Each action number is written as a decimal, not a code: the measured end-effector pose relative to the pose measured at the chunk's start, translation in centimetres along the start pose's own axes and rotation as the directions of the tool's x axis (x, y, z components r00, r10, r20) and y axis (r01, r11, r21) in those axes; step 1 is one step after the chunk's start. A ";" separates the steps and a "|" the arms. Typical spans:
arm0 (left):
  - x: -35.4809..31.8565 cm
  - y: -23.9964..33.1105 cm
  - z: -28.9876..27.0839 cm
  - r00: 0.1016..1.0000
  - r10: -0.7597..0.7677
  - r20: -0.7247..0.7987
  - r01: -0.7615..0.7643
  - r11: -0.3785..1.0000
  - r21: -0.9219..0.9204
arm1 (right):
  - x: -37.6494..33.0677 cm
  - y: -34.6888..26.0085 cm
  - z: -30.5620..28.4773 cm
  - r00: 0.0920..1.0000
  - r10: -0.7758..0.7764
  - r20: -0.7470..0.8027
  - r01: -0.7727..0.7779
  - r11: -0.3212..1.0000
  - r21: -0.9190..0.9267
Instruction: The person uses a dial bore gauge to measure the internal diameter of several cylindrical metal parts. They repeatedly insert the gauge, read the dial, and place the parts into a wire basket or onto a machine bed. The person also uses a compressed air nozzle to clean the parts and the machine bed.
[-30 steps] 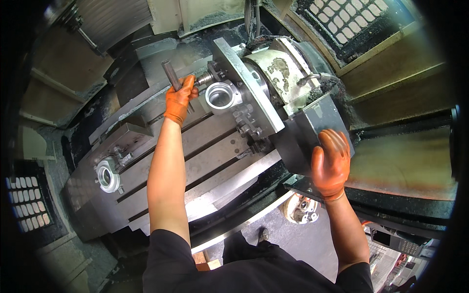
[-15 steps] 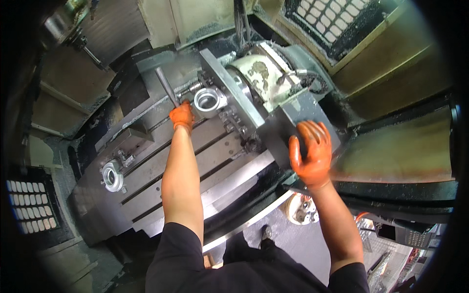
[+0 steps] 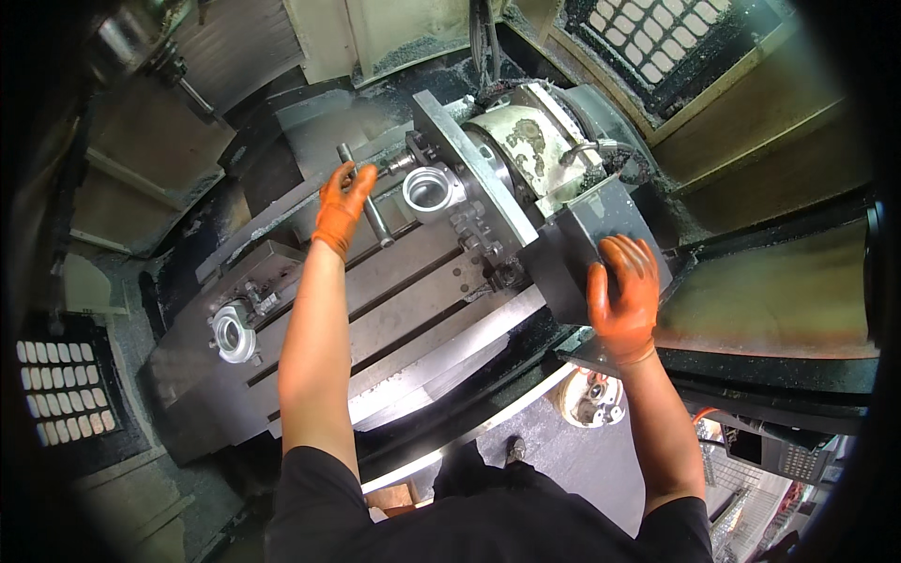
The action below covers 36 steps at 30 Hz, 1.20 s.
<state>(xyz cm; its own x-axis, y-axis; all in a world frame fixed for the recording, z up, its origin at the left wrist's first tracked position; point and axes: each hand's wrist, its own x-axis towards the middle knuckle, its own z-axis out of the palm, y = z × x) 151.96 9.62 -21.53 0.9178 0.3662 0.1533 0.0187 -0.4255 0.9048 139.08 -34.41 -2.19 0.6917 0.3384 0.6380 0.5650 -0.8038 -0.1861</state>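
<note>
My left hand (image 3: 343, 206), in an orange glove, is closed around the upper part of a steel T-handle wrench (image 3: 378, 222). The wrench's shaft points at a clamping bolt (image 3: 401, 163) beside a silver ring-shaped metal part (image 3: 428, 190). That part is mounted against a long upright fixture plate (image 3: 479, 169). My right hand (image 3: 627, 298), also gloved in orange, lies with fingers spread on a dark grey box-shaped housing (image 3: 587, 246). A second silver ring-shaped part (image 3: 233, 335) sits in a fixture at the left end of the slotted machine table (image 3: 413, 286).
A whitish rotary unit (image 3: 526, 141) stands behind the plate, with hoses next to it. At upper left hangs the machine spindle with a tool (image 3: 192, 94). Metal chips lie along the enclosure walls. A control panel (image 3: 779, 450) is at lower right.
The wrench bar has turned, and my left hand has shifted from its lower end to its upper part. My right hand stays on the housing while the whole view has shifted slightly.
</note>
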 end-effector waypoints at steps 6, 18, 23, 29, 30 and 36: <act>-3.1 6.4 2.3 0.922 -0.287 0.260 0.387 0.672 -0.632 | -0.5 -0.2 -0.2 0.999 0.040 0.032 -0.039 0.999 -0.028; -18.1 -3.9 -1.7 0.821 -0.547 0.162 0.557 0.706 -0.438 | -1.2 0.3 0.3 0.999 0.005 0.042 -0.002 0.997 -0.074; -21.3 -9.4 -0.9 0.804 -0.558 -0.207 0.543 0.830 -0.126 | -0.9 0.1 0.3 0.999 -0.002 0.043 0.005 0.997 -0.083; -21.2 -2.9 -1.6 0.819 -0.430 -0.381 0.574 0.639 0.513 | -1.4 0.4 0.3 1.000 -0.003 0.020 0.004 0.996 -0.089; -20.9 -2.4 -1.5 0.804 -0.448 -0.390 0.594 0.605 0.530 | -1.4 0.4 0.2 1.000 -0.006 0.023 0.008 0.996 -0.089; -11.3 3.9 2.1 0.976 -0.199 -0.084 0.193 0.979 -0.065 | -1.3 0.6 0.4 1.000 -0.023 0.012 0.024 0.996 -0.089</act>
<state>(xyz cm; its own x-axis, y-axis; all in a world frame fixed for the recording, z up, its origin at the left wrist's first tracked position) 142.51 2.05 -20.56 0.8592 0.5116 0.0034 0.1699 -0.2916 0.9413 138.73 -35.17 -3.41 0.6839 0.3630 0.6329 0.5394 -0.8357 -0.1035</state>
